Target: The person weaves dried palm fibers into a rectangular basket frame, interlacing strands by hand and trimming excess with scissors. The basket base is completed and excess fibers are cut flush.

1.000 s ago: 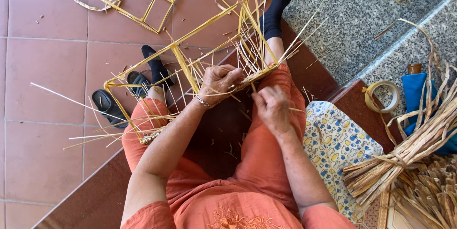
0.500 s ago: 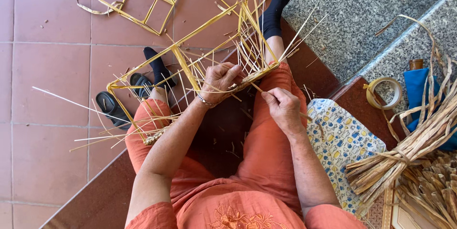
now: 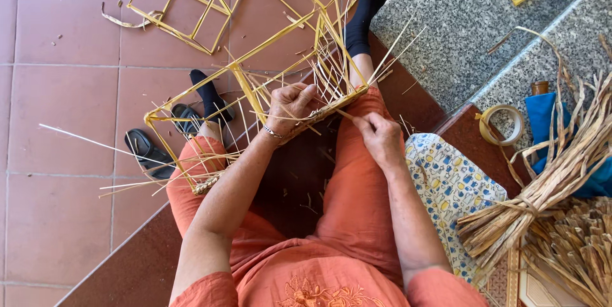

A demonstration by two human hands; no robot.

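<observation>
Left hand (image 3: 290, 106) is closed over the near bar of a yellow cane frame (image 3: 255, 100), fingers wrapped around the bar and the thin strips crossing it. Right hand (image 3: 377, 136) is pinched shut on one thin straw strip (image 3: 344, 114) just beside the left hand; the two hands are near each other but not touching.

Frame rests across both knees. Long axis runs diagonally, from the lower left corner by the left knee up toward the right foot at the top. Open box skeleton made of straight, glossy yellow rods. Loose pale strips fan out from it in all directions; several long ones stick out to the left over the floor.

Clothing is orange, with embroidery at the neckline. Black socks; a pair of dark sandals (image 3: 159, 141) sits by the left foot. Thin bracelet on the left wrist.

Second yellow frame (image 3: 191, 10) of the same rod build lies flat on the floor, well apart, at the top.

To the right: a patterned cushion (image 3: 449, 186) touching the right thigh, a tied bundle of dry tan straw (image 3: 548, 186) with rough, fibrous texture, a tape roll (image 3: 502, 125), and blue cloth (image 3: 548, 116) behind the bundle.

Floor is terracotta tile with pale grout and scattered straw scraps. Seat is a dark red step; grey speckled granite steps (image 3: 459, 20) sit at the upper right. Hard daylight.
</observation>
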